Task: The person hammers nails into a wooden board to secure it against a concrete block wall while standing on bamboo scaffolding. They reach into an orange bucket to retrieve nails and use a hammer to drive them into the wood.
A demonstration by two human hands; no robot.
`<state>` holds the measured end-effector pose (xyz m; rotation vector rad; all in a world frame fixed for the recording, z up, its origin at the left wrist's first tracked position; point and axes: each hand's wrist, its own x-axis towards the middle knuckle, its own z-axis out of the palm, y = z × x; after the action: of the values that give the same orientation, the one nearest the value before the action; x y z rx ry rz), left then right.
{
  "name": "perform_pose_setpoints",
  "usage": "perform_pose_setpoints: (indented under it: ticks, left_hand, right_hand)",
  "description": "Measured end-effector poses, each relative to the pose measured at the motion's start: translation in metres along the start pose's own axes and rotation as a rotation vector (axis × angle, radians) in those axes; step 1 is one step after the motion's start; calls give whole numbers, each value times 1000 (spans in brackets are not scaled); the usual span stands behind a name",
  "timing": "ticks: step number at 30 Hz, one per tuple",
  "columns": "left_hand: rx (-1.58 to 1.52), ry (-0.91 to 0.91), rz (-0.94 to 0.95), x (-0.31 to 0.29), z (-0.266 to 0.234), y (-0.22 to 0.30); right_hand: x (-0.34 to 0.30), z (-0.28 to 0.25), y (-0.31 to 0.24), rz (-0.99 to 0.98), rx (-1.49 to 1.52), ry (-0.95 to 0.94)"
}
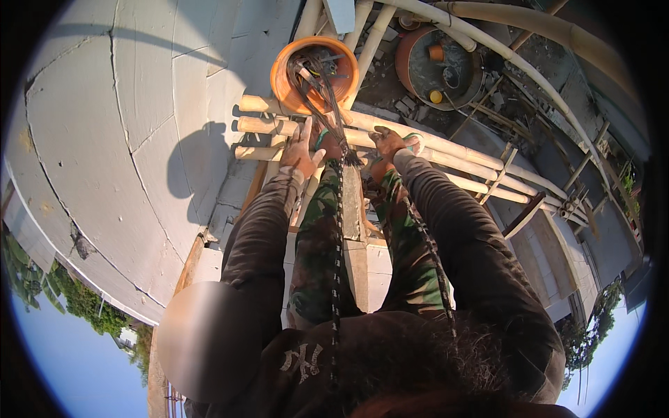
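Note:
My left hand (301, 150) is open, fingers stretched forward over the ends of the bamboo poles (268, 126). My right hand (388, 141) is at the same poles farther right, its fingers apart and slightly bent; I see nothing in it. Between the hands, a bundle of thin dark strands (333, 122) hangs over the near rim of an orange basin (280, 87), its loose ends fanned out near my feet. More strands and some tools, too jumbled to name, lie inside the basin. Neither hand visibly grips the strands.
A pale block wall (90, 125) rises on the left. Below my legs runs a narrow concrete beam (355, 265). Down at the right stands a large round tub (411, 59) with small containers, among rubble. A curved bamboo pole (543, 76) crosses the upper right.

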<state>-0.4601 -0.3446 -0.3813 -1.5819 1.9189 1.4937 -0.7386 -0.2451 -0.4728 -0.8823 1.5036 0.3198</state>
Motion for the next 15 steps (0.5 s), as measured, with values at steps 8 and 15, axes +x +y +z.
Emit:
perform_pose_setpoints:
  ticks: [8,15]
  left_hand:
    - [-278,66,-167,44,33,-41]
    - [-65,436,-533,91,20,2]
  right_hand:
    - [-58,14,58,-99,-634,18]
    - [-27,6,-10,62,676,99]
